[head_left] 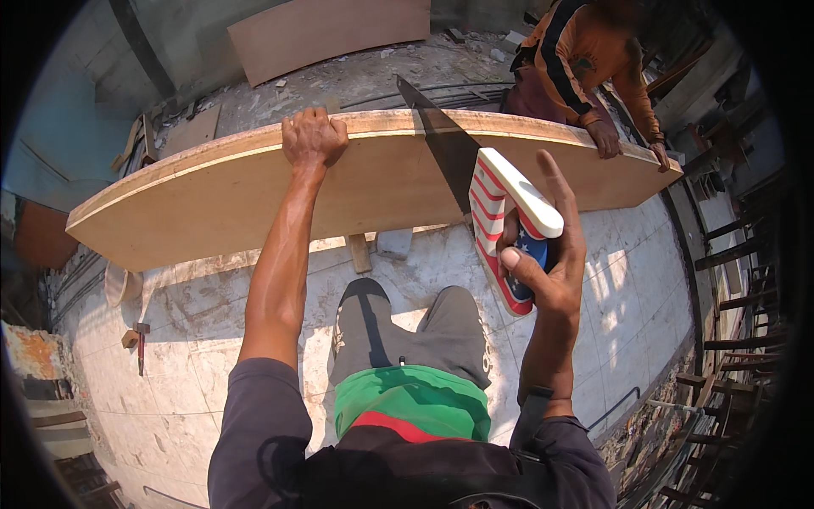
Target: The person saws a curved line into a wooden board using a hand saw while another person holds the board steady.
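Note:
A long, thick plywood-faced panel point(254, 208) stands on its edge across the view in front of me. My left hand point(314, 140) is closed over its upper edge, left of the middle. My right hand point(547, 254) grips a handsaw point(507, 216) by its white handle with red stripes and a blue starred part. The index finger points up along the handle. The saw's dark blade crosses the panel's upper edge, with its tip beyond the far side. How deep the teeth sit in the wood is hidden.
A co-worker point(581, 68) in an orange and black top rests both hands on the panel's right end. A wood block point(360, 253) lies at its foot. A hammer point(141, 343) is on the tiled floor point(203, 373). Behind, a plywood sheet point(331, 38) leans on the wall.

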{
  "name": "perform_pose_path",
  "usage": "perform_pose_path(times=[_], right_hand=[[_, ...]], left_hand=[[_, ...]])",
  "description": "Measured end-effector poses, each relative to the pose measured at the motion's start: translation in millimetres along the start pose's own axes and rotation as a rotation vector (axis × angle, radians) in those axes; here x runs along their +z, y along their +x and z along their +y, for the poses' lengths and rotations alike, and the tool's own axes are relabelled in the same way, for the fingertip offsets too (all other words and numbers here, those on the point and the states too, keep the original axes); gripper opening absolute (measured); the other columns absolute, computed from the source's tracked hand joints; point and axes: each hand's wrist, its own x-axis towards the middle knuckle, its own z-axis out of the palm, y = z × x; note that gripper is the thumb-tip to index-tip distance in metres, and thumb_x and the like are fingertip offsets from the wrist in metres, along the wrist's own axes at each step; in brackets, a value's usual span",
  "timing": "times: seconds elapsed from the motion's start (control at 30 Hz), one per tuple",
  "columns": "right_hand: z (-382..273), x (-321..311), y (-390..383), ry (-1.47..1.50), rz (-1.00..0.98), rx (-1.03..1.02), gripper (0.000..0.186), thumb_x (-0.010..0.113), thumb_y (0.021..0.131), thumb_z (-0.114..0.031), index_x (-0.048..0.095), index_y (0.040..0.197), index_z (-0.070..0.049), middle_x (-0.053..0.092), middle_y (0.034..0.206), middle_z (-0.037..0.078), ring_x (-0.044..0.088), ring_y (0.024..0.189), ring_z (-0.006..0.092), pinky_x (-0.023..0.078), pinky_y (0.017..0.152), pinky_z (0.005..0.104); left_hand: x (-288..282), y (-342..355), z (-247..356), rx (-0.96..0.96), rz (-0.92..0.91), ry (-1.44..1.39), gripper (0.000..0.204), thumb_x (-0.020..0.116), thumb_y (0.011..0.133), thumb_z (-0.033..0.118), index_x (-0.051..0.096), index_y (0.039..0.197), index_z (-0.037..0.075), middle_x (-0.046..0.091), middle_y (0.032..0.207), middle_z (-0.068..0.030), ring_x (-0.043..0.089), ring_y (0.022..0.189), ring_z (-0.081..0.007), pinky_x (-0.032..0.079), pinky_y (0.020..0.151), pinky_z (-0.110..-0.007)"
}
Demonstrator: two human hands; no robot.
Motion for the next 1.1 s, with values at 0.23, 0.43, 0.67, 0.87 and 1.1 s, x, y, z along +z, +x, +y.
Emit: perform_pose_path(times=[0.23, 0.43, 0.67, 0.87, 1.1], right_hand=[[-40, -19, 230, 0.585, -0.299, 0.278, 0.045, 0.066, 0.083, -0.015, 0.05, 0.121, 0.002, 0.062, 0.085, 0.015, 0.065, 0.063, 0.0177, 0.057, 0.05, 0.0279], [-5, 35, 375, 0.758, -0.12, 0.422, 0.025, 0.068, 0.084, -0.025, 0.058, 0.063, -0.014, 0.057, 0.056, 0.005, 0.056, 0.049, 0.0222, 0.048, 0.042, 0.035], [81, 4, 494, 0.889, -0.349, 0.146, 0.031, 0.062, 0.089, -0.025, 0.055, 0.06, -0.018, 0.053, 0.053, 0.003, 0.05, 0.043, 0.0205, 0.039, 0.039, 0.0368], [23, 62, 424, 0.76, -0.226, 0.176, 0.029, 0.064, 0.088, -0.024, 0.055, 0.061, -0.017, 0.054, 0.054, 0.003, 0.049, 0.041, 0.0191, 0.039, 0.038, 0.0353], [-65, -6, 198, 0.723, -0.211, 0.187, 0.012, 0.065, 0.086, -0.016, 0.06, 0.084, -0.006, 0.063, 0.071, 0.008, 0.061, 0.055, 0.0175, 0.051, 0.049, 0.0309]], left_hand=[[-20, -22, 8, 0.03, 0.072, -0.058, 0.023, 0.056, 0.078, 0.022, 0.068, 0.08, 0.002, 0.066, 0.082, -0.0166, 0.064, 0.083, -0.0332, 0.045, 0.086, -0.049], [-24, -30, 18, 0.023, 0.033, -0.105, 0.019, 0.056, 0.078, 0.021, 0.062, 0.075, 0.004, 0.061, 0.079, -0.015, 0.061, 0.084, -0.0329, 0.041, 0.096, -0.049], [-16, -35, 36, 0.053, 0.143, -0.168, 0.016, 0.057, 0.073, 0.018, 0.061, 0.077, 0.003, 0.061, 0.078, -0.0147, 0.06, 0.081, -0.0326, 0.042, 0.094, -0.054], [-23, -28, 20, 0.077, 0.106, -0.077, 0.014, 0.057, 0.073, 0.017, 0.06, 0.076, 0.004, 0.06, 0.076, -0.0152, 0.06, 0.078, -0.0333, 0.044, 0.092, -0.051], [-17, -25, 21, 0.03, 0.11, -0.118, 0.016, 0.057, 0.075, 0.019, 0.062, 0.075, 0.004, 0.063, 0.079, -0.0157, 0.062, 0.081, -0.0335, 0.044, 0.094, -0.051]])
